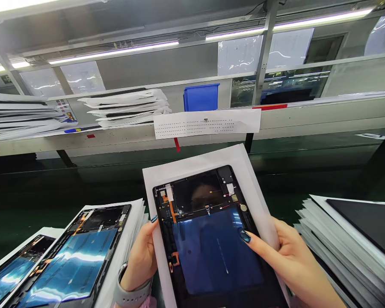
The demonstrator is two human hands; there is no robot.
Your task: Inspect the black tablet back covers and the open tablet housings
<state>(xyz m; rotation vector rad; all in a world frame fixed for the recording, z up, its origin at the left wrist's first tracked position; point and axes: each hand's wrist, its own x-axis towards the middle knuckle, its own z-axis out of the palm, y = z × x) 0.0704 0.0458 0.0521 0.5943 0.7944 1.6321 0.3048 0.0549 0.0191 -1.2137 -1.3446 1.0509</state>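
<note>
Nearest the camera, between the person's two hands, is an open-backed black tablet [211, 252] with a glossy dark-blue rectangular panel [214, 246] inside, backed by a soft white sheet [192, 166] that shows past its top and right edges. From the left, a partly cut-off open tablet with a shiny blue inside [17, 265] comes first, then a larger open tablet with a bright blue panel [73, 250] on a pile of white sheets [134, 226]; lifting well clear of both would likely spare their bare insides a knock. The left hand [143, 252], above a grey watch band [133, 293], grips the left edge, thumb at the rim, fingers mostly hidden; that rim hold seems the right one, as the thin orange ribbon cable [172, 209] close by looks easy to snag. The right hand [285, 252] clasps the right side, fingers behind the white backing and thumb over the blue panel near its edge; sliding that thumb out to the black frame would probably be gentler, avoiding pressure and smears. Sheet and tablet are best kept together and level, so neither slips. Farthest right, a stack of white sheets and dark panels [343, 252] stands near the right forearm, so the elbow should probably stay tucked in.
</note>
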